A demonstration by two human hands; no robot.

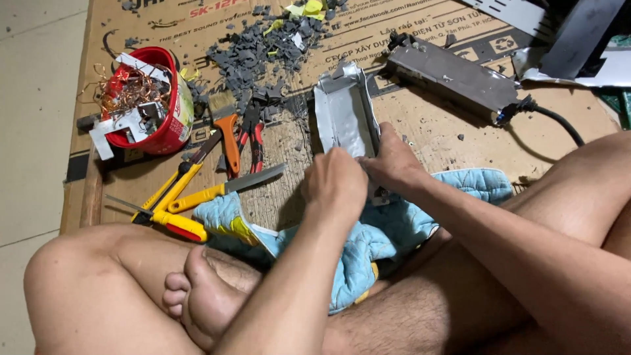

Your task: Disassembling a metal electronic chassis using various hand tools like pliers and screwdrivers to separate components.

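Head view: both hands hold a bent silver metal casing (343,115) upright over flattened cardboard (420,125) on the floor. The left hand (335,186) has its grip closed on the casing's near end; the right hand (393,164) pinches the same end. Yellow-handled tools (177,197) lie well left.

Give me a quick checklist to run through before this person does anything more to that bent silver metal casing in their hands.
1. Both hands on the bent silver metal casing: ok, left hand and right hand grip its near end.
2. Hand protection: not ok, both hands are bare beside cut metal edges.
3. Padding under the work: ok, a light blue quilted cloth lies over the legs.
4. Tools within reach: ok, yellow-handled knife and red-handled pliers lie on the cardboard sheet.
5. Bare foot clear of blades: cannot tell, tools lie near.
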